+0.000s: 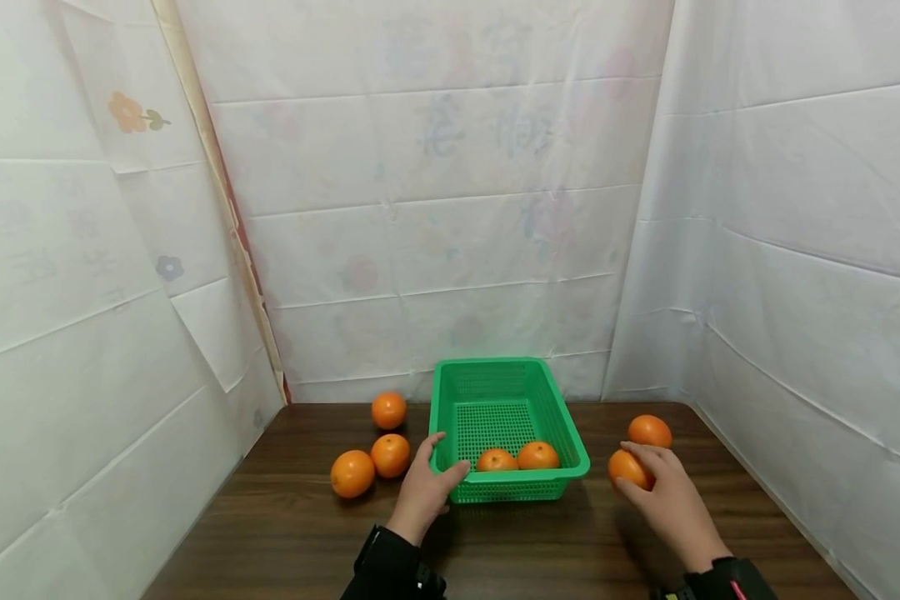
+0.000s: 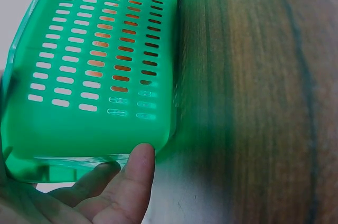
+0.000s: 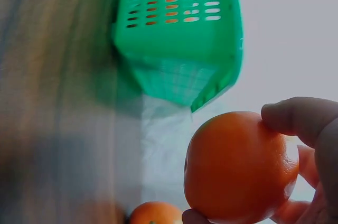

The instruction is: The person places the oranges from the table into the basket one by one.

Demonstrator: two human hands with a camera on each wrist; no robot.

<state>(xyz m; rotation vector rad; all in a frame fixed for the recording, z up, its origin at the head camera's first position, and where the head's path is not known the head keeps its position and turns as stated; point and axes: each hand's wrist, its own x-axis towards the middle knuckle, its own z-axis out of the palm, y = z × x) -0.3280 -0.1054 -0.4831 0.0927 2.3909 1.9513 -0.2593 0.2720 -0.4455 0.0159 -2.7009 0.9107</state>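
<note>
A green plastic basket stands on the table, with two oranges inside at its near end. My left hand holds the basket's near left corner, the thumb by the front wall and other fingers along the left side. To the right of the basket, my right hand grips an orange between thumb and fingers. In the right wrist view this orange appears raised. Just behind it lies another orange. Left of the basket are three more oranges, grouped loosely.
The dark wooden table ends at a white sheet behind the basket. More white sheeting rises along the right side, and another sheet along the left.
</note>
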